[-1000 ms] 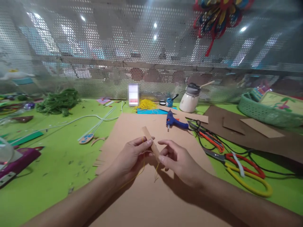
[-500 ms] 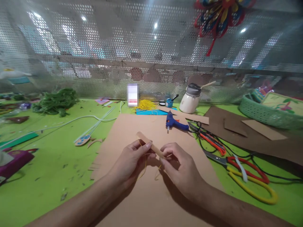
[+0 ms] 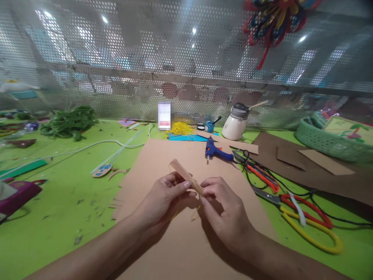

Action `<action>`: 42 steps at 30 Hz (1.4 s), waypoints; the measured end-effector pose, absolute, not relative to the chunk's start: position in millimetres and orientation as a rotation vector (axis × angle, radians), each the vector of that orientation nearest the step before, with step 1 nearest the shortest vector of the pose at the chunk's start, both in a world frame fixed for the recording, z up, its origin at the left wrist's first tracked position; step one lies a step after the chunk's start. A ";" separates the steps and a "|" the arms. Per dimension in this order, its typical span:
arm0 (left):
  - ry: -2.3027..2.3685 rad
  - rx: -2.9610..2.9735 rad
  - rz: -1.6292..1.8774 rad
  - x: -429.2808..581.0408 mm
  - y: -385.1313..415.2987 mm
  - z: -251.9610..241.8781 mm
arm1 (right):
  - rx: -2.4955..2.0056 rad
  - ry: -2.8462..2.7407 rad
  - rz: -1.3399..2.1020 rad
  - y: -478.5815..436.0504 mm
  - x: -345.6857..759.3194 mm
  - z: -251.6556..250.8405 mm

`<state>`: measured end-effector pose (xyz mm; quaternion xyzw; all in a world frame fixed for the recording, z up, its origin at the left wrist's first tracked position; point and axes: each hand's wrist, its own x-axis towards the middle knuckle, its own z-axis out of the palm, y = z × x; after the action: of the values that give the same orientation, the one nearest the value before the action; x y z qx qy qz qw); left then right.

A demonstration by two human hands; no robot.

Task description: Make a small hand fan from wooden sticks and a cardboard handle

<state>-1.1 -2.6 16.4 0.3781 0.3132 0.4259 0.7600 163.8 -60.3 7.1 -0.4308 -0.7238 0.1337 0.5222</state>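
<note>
Left hand: thumb and fingers pinching a narrow, flat tan strip, held above the card sheet.
Right hand: fingertips pinching the strip's near end.
Yellow thread: thin, dangling loosely between the hands.
Card sheet: smooth, matte, lying on the green desk.
Jar: whitish, bulging, grey-collared; contents unclear.
Basket: green, perforated, rounded, holding a floral-patterned piece.

Across the green table, tangled green yarn is lying heaped at 10 o'clock, a white jar is standing at 1 o'clock, a green basket is sitting at 2 o'clock, and red-and-yellow scissors are resting at 3 o'clock.
</note>
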 end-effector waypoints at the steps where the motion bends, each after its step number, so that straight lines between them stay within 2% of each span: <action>1: 0.675 0.830 0.934 -1.1 -2.8 17.0 | -1.028 -1.742 0.302 -61.6 163.9 8.0; 12: 0.667 0.892 0.944 -4.2 -5.5 25.0 | -0.997 -1.835 0.128 -70.0 166.7 17.0; 17: 0.674 0.899 0.959 -4.0 -7.9 30.2 | -0.984 -1.780 0.212 -73.3 165.0 20.8; 23: 0.680 0.953 1.032 -9.5 -1.4 34.8 | -1.087 -1.457 0.602 -70.9 166.0 22.0; 30: 0.657 0.889 1.073 -10.4 -3.5 43.0 | -1.076 -1.293 1.404 -62.8 148.6 22.8; 33: 0.621 0.819 1.063 -10.0 -5.4 49.0 | -1.082 -1.246 1.536 -61.4 148.0 14.2; 42: 0.575 0.859 0.913 -10.3 -10.1 50.3 | -1.133 -1.612 1.157 -62.8 154.6 13.9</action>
<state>-10.3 -10.1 50.3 0.3964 0.2654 0.4212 0.7714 154.6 -62.8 13.9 -0.4512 -0.6418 0.4605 0.4152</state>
